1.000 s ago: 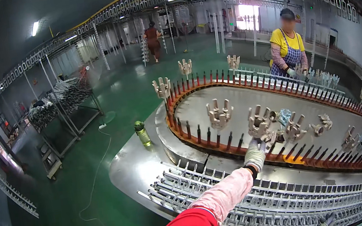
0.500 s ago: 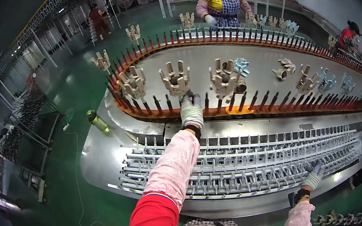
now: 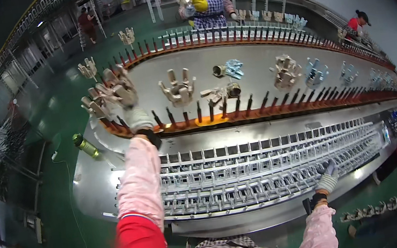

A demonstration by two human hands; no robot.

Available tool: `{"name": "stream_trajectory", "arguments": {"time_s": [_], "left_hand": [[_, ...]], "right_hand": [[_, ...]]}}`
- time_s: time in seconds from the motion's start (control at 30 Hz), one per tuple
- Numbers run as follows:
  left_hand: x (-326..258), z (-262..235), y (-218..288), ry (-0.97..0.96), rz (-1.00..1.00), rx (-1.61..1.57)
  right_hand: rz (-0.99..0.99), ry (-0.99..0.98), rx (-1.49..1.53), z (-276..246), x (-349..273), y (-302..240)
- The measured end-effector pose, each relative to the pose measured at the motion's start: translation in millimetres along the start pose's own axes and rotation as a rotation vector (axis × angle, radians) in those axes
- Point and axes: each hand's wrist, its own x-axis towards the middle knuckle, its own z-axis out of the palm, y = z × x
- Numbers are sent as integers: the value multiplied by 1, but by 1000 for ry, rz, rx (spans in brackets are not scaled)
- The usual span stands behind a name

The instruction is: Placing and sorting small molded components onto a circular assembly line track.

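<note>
Pale striped cloth gloves both hands. Left hand (image 3: 138, 118) is at the left bend of the track; its fingers blur against a beige pronged casting (image 3: 121, 88), touching it as far as the view shows. Whether they are clenched round its base or merely laid on it, cannot tell; how far apart they stand is lost in the blur. Handled well, in my judgement: hold low on the body, below the prongs, keep its axis in line with the spindles, and mind the neighbouring casting (image 3: 92, 107), whose prongs stand just beside and look easy to snag. Right hand (image 3: 327, 176) lies well apart, lower right, on the silver racks (image 3: 245, 168); dark fingertips a little spread, apparently touching the top bars. No piece made out in its grasp, though the underside is hidden. Outward: dark upright spindles (image 3: 171, 116) line the rust-orange track (image 3: 206, 121); another pronged piece (image 3: 179, 92) shows to the right of the left hand. Inside the loop, over the steel tabletop (image 3: 150, 72), metal fittings, one bluish (image 3: 234, 69). Green bottle (image 3: 86, 146) near the table's left end. Across the track, a co-worker (image 3: 212, 4) in yellow top and checked apron.
</note>
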Motion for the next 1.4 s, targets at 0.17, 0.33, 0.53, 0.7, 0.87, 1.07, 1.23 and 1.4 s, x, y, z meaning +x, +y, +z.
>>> {"name": "stream_trajectory", "arguments": {"time_s": [0.17, 0.33, 0.53, 0.7, 0.87, 1.07, 1.23, 1.4], "left_hand": [[62, 82, -169, 1294, 186, -764], [-78, 80, -182, 931, 348, -1972], [-182, 172, -231, 959, -4, -2041], [-201, 237, -186, 467, 146, -2145], [-211, 247, -109, 131, 129, -2045], [-175, 326, -59, 436, 512, -1654], [-171, 326, -54, 576, 416, -1337], [-142, 362, -63, 412, 552, -859]], "right_hand": [[-27, -59, -171, 22, -5, -9], [-25, -130, 13, -2, 19, 0], [-12, -130, -39, 12, 1, -9], [21, -137, -65, 5, 13, -12], [53, -203, 26, 7, 25, 2], [176, -255, -102, 7, 59, 29], [-51, -382, -144, 23, 24, -31], [-289, -836, -82, 106, -78, -148]]}}
